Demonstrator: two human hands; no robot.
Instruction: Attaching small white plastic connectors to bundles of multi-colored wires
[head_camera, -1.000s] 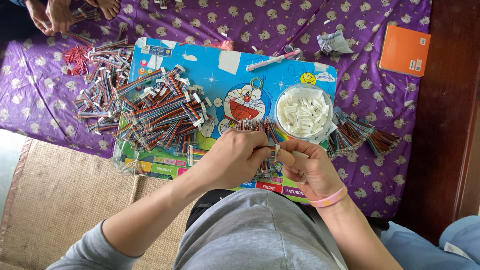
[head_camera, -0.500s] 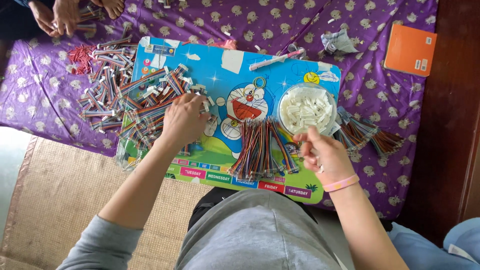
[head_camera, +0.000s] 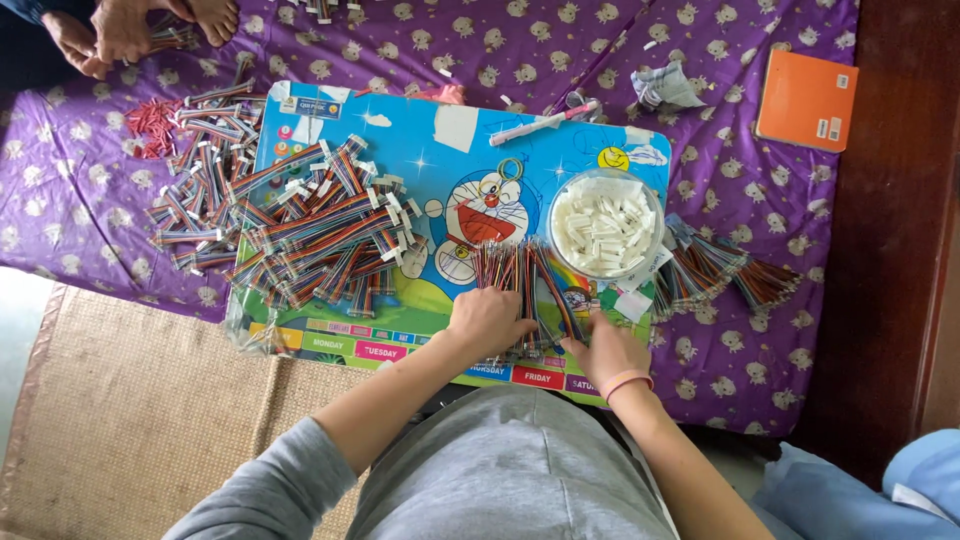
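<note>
A fan of loose multi-coloured wires (head_camera: 520, 280) lies on the blue cartoon board (head_camera: 440, 150), just left of a clear bowl of white plastic connectors (head_camera: 605, 222). My left hand (head_camera: 487, 320) sits curled over the near end of these wires, gripping them. From the right, my right hand (head_camera: 608, 352), with a pink band on its wrist, pinches the lower right edge of the same wires. A big heap of finished ribbon cables with white ends (head_camera: 320, 230) covers the board's left part.
More cables (head_camera: 200, 190) and a small red pile (head_camera: 150, 125) lie on the purple cloth at left, wire bundles (head_camera: 715, 270) at right. A pink pen (head_camera: 545, 122), an orange booklet (head_camera: 805, 98), a woven mat (head_camera: 130, 400). Another person's hands (head_camera: 120, 25) work at top left.
My left hand came back from the cable heap at left to the loose wires. My right hand dropped down to the same bundle's lower right edge.
</note>
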